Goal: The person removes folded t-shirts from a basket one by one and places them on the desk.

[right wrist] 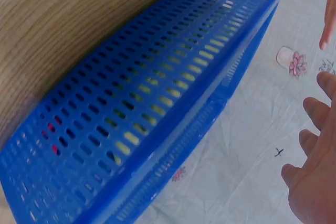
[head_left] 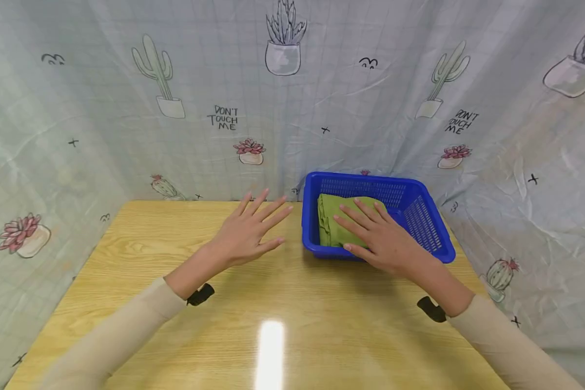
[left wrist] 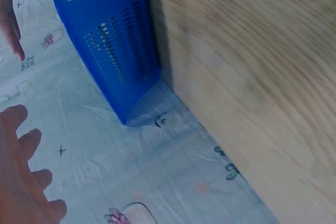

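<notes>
A blue plastic basket with slotted walls stands at the back right of the wooden table. Inside it, toward the left, lies a folded green cloth. My right hand, fingers straight and spread, is held over the basket and overlaps the cloth in the head view. In the right wrist view that hand appears above the basket's rim, holding nothing. My left hand hovers over the table left of the basket, palm down with fingers spread and nothing held. Its fingers show at the left wrist view's edge.
The wooden table runs back to a hanging cloth printed with cacti, which also encloses both sides. Through the basket's slots, small red spots show low down. Both wrists wear dark straps.
</notes>
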Motion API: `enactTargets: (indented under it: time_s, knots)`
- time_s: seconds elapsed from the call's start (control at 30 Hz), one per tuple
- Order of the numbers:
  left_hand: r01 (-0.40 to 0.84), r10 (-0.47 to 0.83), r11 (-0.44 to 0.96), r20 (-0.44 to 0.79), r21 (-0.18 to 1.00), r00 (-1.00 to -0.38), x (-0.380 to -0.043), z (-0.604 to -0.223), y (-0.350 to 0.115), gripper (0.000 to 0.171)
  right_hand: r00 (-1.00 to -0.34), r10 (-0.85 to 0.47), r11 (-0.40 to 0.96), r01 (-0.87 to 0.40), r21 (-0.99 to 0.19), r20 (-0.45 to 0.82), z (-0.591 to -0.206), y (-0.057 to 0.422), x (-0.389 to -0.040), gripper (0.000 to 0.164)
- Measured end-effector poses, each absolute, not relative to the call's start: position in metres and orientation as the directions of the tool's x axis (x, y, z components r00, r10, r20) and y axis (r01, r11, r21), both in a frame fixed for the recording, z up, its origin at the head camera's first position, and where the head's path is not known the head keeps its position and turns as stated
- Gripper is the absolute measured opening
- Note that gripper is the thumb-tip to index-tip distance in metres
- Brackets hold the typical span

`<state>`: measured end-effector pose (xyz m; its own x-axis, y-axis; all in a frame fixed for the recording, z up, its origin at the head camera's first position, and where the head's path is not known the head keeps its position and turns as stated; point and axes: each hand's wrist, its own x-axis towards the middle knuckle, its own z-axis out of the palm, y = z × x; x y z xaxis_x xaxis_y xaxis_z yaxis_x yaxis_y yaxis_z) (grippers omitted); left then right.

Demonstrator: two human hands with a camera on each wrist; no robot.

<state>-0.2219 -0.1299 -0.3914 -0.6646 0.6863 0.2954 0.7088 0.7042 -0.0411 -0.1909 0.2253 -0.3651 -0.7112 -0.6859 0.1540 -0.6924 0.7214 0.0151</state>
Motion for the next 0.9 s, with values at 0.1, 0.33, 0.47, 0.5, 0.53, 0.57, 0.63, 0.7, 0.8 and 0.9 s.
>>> enactTargets:
  time_s: [0.1, 0.33, 0.47, 0.5, 0.53, 0.57, 0.63, 0.7, 0.8, 0.9]
  knots:
    - [0.715, 0.687, 0.699, 0.300, -0.023, -0.662, -0.227, -0.389, -0.117, 0.070, -0.718, -0.676, 0.730, -0.683, 0.020, 0.167, -0.361, 0.231, -0.192, 0.063]
    - [0.719, 0.680, 0.695, 0.308, 0.021, -0.666, -0.233, -0.380, -0.083, 0.074, -0.754, -0.638, 0.764, -0.645, 0.005, 0.157, -0.354, 0.243, -0.195, 0.063]
    - [0.719, 0.675, 0.694, 0.306, 0.045, -0.671, -0.238, -0.372, -0.065, 0.076, -0.762, -0.626, 0.774, -0.632, 0.017, 0.163, -0.352, 0.250, -0.199, 0.060]
    - [0.719, 0.676, 0.692, 0.298, 0.054, -0.674, -0.239, -0.370, -0.061, 0.074, -0.767, -0.621, 0.779, -0.627, 0.016, 0.159, -0.351, 0.252, -0.199, 0.060]
    - [0.719, 0.678, 0.693, 0.288, 0.054, -0.676, -0.241, -0.368, -0.057, 0.073, -0.773, -0.616, 0.783, -0.621, 0.016, 0.153, -0.350, 0.254, -0.200, 0.060]
    - [0.718, 0.680, 0.694, 0.279, 0.054, -0.678, -0.242, -0.365, -0.053, 0.072, -0.780, -0.609, 0.789, -0.614, 0.017, 0.144, -0.349, 0.256, -0.201, 0.060]
    - [0.716, 0.682, 0.695, 0.259, 0.064, -0.684, -0.246, -0.360, -0.045, 0.069, -0.792, -0.598, 0.799, -0.601, 0.015, 0.126, -0.346, 0.259, -0.204, 0.061]
    - [0.711, 0.680, 0.700, 0.237, 0.072, -0.694, -0.250, -0.354, -0.038, 0.068, -0.799, -0.588, 0.806, -0.592, 0.006, 0.127, -0.344, 0.263, -0.208, 0.060]
    - [0.700, 0.673, 0.706, 0.203, 0.108, -0.711, -0.256, -0.343, -0.029, 0.068, -0.811, -0.568, 0.818, -0.575, -0.008, 0.136, -0.340, 0.268, -0.213, 0.060]
    - [0.685, 0.661, 0.707, 0.181, 0.175, -0.729, -0.262, -0.335, -0.022, 0.067, -0.826, -0.547, 0.829, -0.557, -0.048, 0.139, -0.336, 0.272, -0.216, 0.060]
